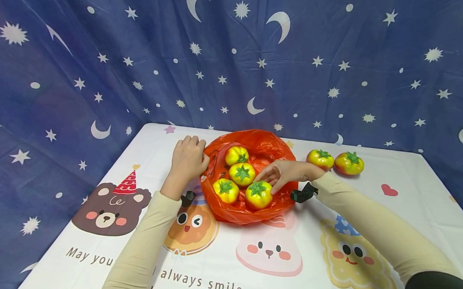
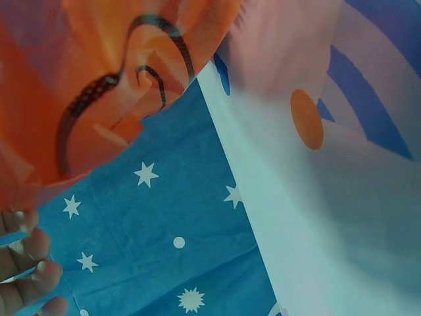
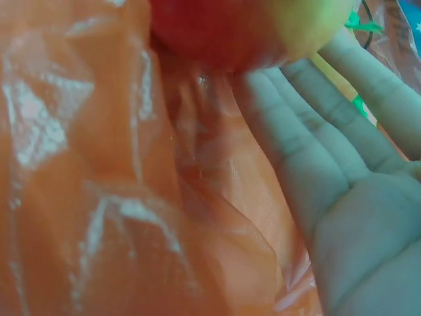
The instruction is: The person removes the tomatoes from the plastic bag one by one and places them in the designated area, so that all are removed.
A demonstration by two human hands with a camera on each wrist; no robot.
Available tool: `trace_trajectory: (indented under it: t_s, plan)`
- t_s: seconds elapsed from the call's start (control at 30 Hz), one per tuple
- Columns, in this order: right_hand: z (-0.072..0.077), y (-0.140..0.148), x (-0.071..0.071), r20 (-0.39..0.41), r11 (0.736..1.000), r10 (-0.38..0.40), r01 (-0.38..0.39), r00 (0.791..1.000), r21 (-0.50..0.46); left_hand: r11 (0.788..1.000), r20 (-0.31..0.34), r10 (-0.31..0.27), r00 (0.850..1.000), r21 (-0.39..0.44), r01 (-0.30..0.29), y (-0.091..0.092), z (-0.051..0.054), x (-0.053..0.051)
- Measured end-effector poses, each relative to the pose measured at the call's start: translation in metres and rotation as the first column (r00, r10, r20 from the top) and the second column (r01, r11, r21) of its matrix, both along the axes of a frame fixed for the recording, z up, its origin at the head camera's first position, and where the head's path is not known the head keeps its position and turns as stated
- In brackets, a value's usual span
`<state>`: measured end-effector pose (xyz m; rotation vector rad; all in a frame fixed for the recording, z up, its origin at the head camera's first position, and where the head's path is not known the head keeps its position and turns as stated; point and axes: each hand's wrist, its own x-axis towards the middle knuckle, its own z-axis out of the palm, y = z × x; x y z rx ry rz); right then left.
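A red plastic bag (image 1: 240, 218) lies spread out with its mouth up, several yellow-red toy tomatoes inside it. At its left rim the left hand (image 1: 188, 157) grips the plastic with curled fingers; fingertips (image 2: 29, 276) show beneath the bag (image 2: 99, 131) in the left wrist view. The right hand (image 1: 286, 172) reaches in over the right rim, its fingers beside and behind the front right tomato (image 1: 258, 195). In the right wrist view that hand (image 3: 355, 158) has fairly straight fingers, their tips against a tomato (image 3: 250, 26), with the thumb out of sight.
Two more tomatoes (image 1: 320, 159) (image 1: 349, 163) rest on the table right of the bag, behind the right forearm. A white cloth with cartoon prints (image 1: 187, 272) covers the table. A blue star-and-moon curtain (image 1: 234, 75) hangs behind and at the left.
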<state>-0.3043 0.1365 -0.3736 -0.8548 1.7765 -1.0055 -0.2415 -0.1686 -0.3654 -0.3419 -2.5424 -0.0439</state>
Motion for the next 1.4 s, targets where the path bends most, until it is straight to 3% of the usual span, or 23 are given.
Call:
trace_trajectory:
  t_s: [0.57, 1.1, 1.4]
  plan:
    - [-0.011, 0.004, -0.008, 0.099, 0.998, 0.01, -0.004, 0.995, -0.066, 1.0, 0.0, 0.0, 1.0, 0.002, 0.0, 0.0, 0.002, 0.0]
    - [-0.007, 0.005, -0.007, 0.023, 0.999, -0.017, 0.018, 1.0, -0.044, 1.0, -0.001, 0.003, 1.0, 0.008, -0.003, 0.0, 0.003, 0.001]
    - [0.008, 0.013, -0.009, 0.025, 0.999, -0.035, 0.035, 0.999, -0.034, 1.0, 0.01, 0.01, 1.0, 0.007, -0.01, 0.0, 0.002, 0.002]
